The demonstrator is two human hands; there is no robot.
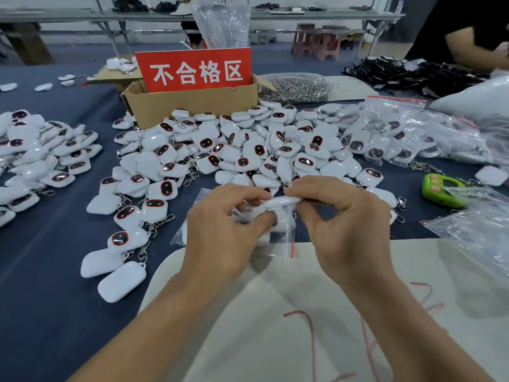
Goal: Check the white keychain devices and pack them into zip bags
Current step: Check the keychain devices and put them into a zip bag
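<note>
My left hand [225, 230] and my right hand [344, 224] meet above the table's front edge. Between their fingertips lies a white keychain device [283, 201], seen edge-on, pinched by my right hand at the mouth of a clear zip bag [278, 238] with a red seal strip. My left hand grips that bag; more white devices show inside it. A big heap of white keychain devices [242, 147] with dark red-rimmed faces spreads just beyond my hands.
A cardboard box [192, 102] with a red sign [194, 68] stands behind the heap. Another pile of devices [41, 155] lies left, filled zip bags [391, 128] right, a green gadget [440, 190] and empty bags [479, 230] beside my right hand. Metal clasps [297, 88] and another person's arm [473, 48] are at the back.
</note>
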